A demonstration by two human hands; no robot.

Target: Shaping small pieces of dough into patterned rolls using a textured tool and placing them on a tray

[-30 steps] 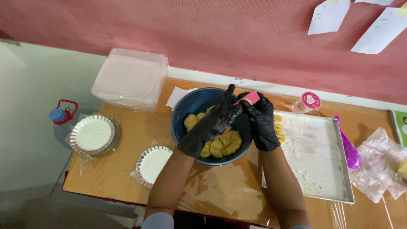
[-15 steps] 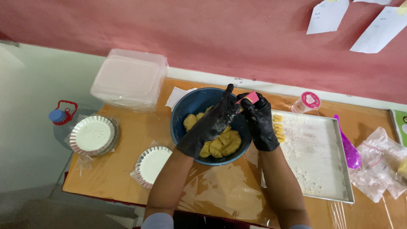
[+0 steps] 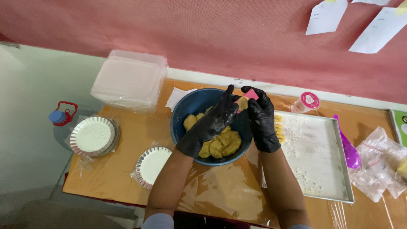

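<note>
Hands unmoved: yellow lumpy dough [image 3: 220, 144] fills blue bowl [image 3: 186, 116].

Very little shifts over this second. My left hand [image 3: 210, 125] and right hand [image 3: 261, 118] sit a touch closer together above the blue bowl [image 3: 186, 111], and the small lump of dough [image 3: 242, 103] against the pink mould [image 3: 250, 95] shows a bit more between my gloved fingertips.

White paper notes [image 3: 327, 16] on the red wall, clear plastic bags [image 3: 381, 163] at right, perhaps empty
</note>
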